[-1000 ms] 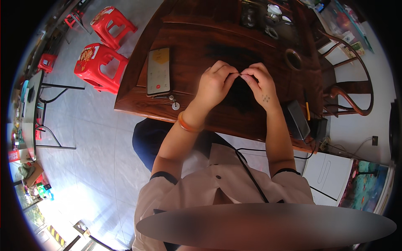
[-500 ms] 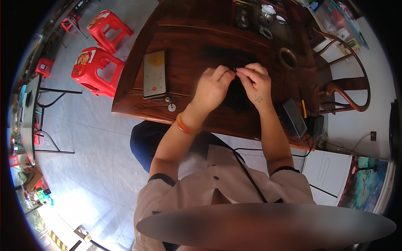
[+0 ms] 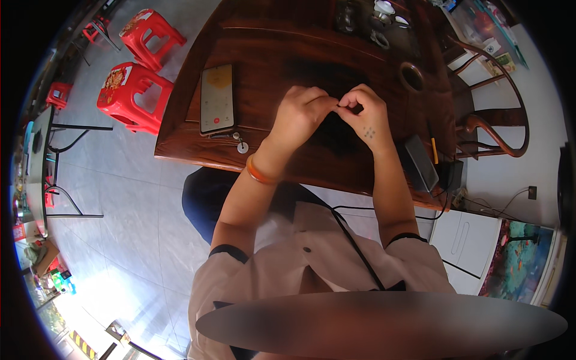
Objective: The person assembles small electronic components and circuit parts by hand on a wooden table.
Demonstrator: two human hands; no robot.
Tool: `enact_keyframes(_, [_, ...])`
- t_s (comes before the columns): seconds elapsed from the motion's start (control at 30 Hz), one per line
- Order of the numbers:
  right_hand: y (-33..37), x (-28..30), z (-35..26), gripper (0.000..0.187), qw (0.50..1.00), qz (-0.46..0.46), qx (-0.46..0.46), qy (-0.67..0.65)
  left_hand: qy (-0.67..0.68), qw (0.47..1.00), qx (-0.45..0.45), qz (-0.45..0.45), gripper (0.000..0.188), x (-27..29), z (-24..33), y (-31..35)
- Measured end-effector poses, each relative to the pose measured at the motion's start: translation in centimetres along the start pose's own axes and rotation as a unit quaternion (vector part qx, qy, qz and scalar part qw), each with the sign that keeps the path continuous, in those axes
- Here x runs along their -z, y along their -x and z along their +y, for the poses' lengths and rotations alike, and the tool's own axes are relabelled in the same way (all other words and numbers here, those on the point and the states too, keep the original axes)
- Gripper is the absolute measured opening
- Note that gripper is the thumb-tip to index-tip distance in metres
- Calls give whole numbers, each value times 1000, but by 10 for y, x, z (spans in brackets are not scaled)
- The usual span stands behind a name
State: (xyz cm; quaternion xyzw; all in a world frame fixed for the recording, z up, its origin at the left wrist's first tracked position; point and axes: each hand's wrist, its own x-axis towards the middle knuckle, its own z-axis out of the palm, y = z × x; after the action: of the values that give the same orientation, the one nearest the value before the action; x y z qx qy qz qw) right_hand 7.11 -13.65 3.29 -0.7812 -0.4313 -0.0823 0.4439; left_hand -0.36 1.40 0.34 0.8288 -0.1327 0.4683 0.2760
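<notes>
Over the dark wooden table (image 3: 264,54), my left hand (image 3: 301,114) and my right hand (image 3: 366,114) meet at the fingertips. Both are closed in a pinch, thumb against forefinger. Whatever they hold between them is a tiny dark speck, too small to name. An orange bangle circles my left wrist. To the left of my left hand lies a phone (image 3: 216,99) with its screen lit. Keys with a round tag (image 3: 242,147) rest just below the phone, near the table's front edge.
A dark box (image 3: 421,163) and a yellow stick (image 3: 435,150) sit at the table's right edge. Farther back are a round dish (image 3: 412,77) and tea ware (image 3: 384,9). A wooden armchair (image 3: 504,117) stands right; red stools (image 3: 135,96) stand left.
My right forefinger and thumb have bowed into a rounder ring, and my left fingers have stretched out more toward them. The fingertips still meet. The whole view has shifted slightly.
</notes>
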Motion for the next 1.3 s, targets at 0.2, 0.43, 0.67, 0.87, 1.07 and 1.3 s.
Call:
enact_keyframes(0.2, [5,1,12,15,944,-82,-192,-256,24,999,40,-1,13,4,7,-2])
enact_keyframes(0.43, [5,2,4,9,853,-96,-253,-446,53,997,42,41,17,3,5,-1])
enact_keyframes(0.67, [5,-5,6,12,781,-66,-232,-576,122,984,108,74,14,1,11,-1])
enact_keyframes(0.87, [5,-4,2,12,830,-49,-173,-528,258,941,217,43,9,5,14,-2])
enact_keyframes(1.07, [3,-4,-3,23,942,-12,-32,-334,347,898,272,2,7,3,10,3])
enact_keyframes(1.3, [6,2,2,12,840,-19,-145,-523,368,906,205,-38,5,6,6,3])
